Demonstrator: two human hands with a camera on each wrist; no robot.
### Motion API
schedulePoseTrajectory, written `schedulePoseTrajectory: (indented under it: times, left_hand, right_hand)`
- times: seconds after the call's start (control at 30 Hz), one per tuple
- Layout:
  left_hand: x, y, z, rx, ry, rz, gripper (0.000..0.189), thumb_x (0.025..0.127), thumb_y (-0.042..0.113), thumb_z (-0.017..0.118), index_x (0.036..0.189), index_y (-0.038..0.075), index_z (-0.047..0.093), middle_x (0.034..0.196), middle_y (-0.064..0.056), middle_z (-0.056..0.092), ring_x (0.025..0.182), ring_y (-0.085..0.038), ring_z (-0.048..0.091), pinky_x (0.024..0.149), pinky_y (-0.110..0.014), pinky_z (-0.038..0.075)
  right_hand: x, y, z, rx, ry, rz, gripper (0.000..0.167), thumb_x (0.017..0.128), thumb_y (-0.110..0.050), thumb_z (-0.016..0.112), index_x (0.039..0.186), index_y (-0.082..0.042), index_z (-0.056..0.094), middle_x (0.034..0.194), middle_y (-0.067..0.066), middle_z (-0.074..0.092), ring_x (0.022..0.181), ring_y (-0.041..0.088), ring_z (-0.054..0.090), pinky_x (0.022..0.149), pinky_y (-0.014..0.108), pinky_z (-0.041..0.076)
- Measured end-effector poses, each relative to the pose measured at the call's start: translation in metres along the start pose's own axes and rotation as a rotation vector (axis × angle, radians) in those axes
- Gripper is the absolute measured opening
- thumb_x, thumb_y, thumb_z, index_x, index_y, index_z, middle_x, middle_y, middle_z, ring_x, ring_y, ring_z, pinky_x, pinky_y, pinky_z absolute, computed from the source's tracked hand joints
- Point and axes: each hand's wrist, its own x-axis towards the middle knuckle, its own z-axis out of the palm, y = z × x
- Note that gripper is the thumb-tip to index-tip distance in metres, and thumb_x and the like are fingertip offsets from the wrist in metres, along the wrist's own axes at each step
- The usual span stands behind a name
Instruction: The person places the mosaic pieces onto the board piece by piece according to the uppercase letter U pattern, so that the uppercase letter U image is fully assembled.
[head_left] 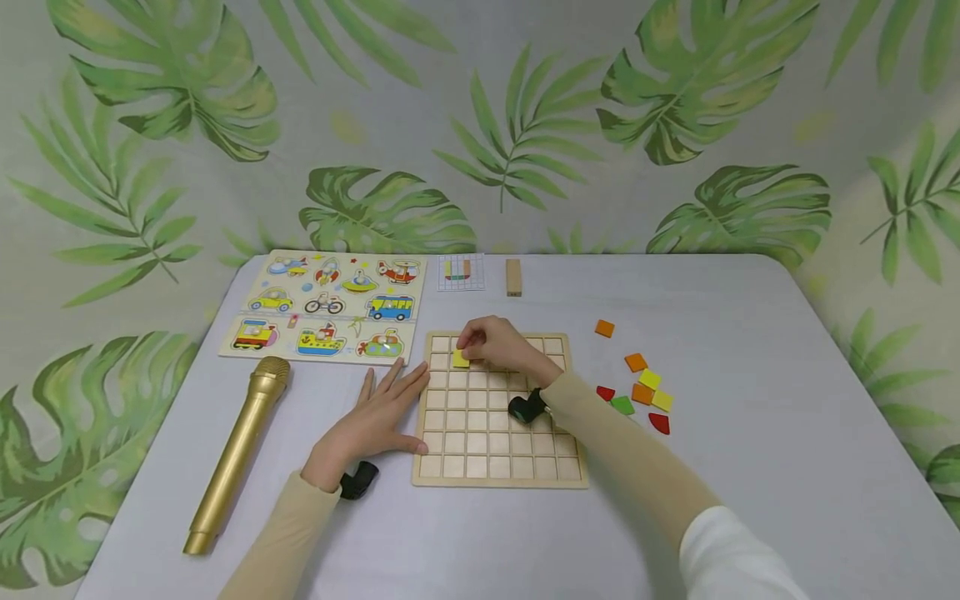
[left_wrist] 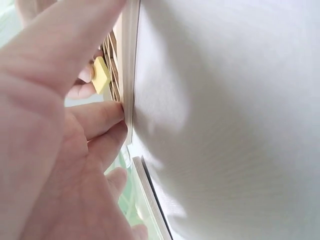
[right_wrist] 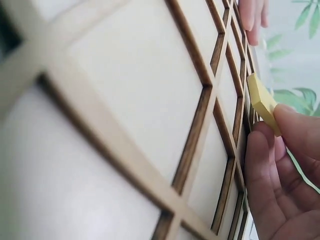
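A square yellow tile (head_left: 461,359) is pinched between the thumb and fingers of my right hand (head_left: 497,343). That hand hovers over the upper left of a wooden grid board (head_left: 498,482). In the right wrist view the yellow tile (right_wrist: 263,104) tilts close above the board's raised ribs. Fingers spread, my left hand (head_left: 378,421) rests at the board's left edge, fingertips and thumb touching the frame. The left wrist view shows these fingertips on the board's side (left_wrist: 129,70), with the yellow tile (left_wrist: 101,75) beyond them.
Several loose tiles, such as an orange tile (head_left: 636,362) and a red piece (head_left: 659,424), lie right of the board. A vehicle puzzle (head_left: 322,308), gold microphone (head_left: 236,458), printed pattern card (head_left: 461,272) and wooden block (head_left: 513,277) lie around it.
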Motion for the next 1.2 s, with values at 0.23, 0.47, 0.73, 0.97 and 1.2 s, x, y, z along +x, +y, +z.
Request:
schedulePoseTrajectory:
  times: [0.23,0.47,0.73,0.97,1.2]
  left_hand:
    - [-0.001,0.001,0.002,0.001,0.016,-0.002,0.108,0.072,0.047,0.078,0.152,0.003,0.021,0.159,-0.009,0.013,0.144,-0.034,-0.004,0.106,-0.062,-0.006]
    - [-0.003,0.007,0.003,-0.023,0.014,-0.011,0.104,0.074,0.040,0.078,0.151,-0.001,0.022,0.158,-0.013,0.014,0.143,-0.038,0.004,0.107,-0.062,0.004]
    - [-0.005,0.009,0.003,-0.012,0.017,0.017,0.099,0.077,0.036,0.077,0.149,-0.005,0.022,0.157,-0.017,0.015,0.140,-0.040,0.015,0.106,-0.057,0.016]
    - [-0.004,0.006,0.004,-0.018,0.027,0.043,0.098,0.078,0.038,0.076,0.149,-0.003,0.023,0.157,-0.015,0.015,0.140,-0.037,0.018,0.105,-0.056,0.018]
    - [-0.005,0.005,0.004,-0.021,0.023,0.023,0.100,0.077,0.039,0.076,0.150,-0.002,0.022,0.158,-0.013,0.014,0.140,-0.036,0.017,0.106,-0.056,0.016]
  right_hand:
    - [0.003,-0.007,0.004,-0.090,0.010,-0.011,0.004,0.086,-0.001,0.067,0.087,-0.004,0.068,0.078,0.002,0.064,0.071,0.013,0.057,0.069,0.025,0.046]
    - [0.004,-0.014,0.009,-0.215,0.010,-0.025,0.008,0.085,0.003,0.065,0.083,-0.005,0.067,0.075,0.001,0.063,0.068,0.012,0.055,0.066,0.023,0.044]
    - [0.002,-0.018,0.008,-0.265,-0.002,-0.041,0.007,0.087,0.001,0.065,0.084,-0.005,0.067,0.076,0.001,0.062,0.070,0.013,0.054,0.068,0.025,0.044]
    - [-0.002,-0.007,-0.003,-0.088,-0.022,-0.015,0.006,0.089,-0.004,0.065,0.092,-0.004,0.070,0.084,0.001,0.066,0.075,0.014,0.058,0.072,0.027,0.046]
    - [-0.019,0.002,-0.030,0.039,-0.006,-0.005,0.014,0.090,-0.007,0.065,0.102,0.000,0.069,0.095,0.008,0.066,0.080,0.018,0.059,0.075,0.032,0.046]
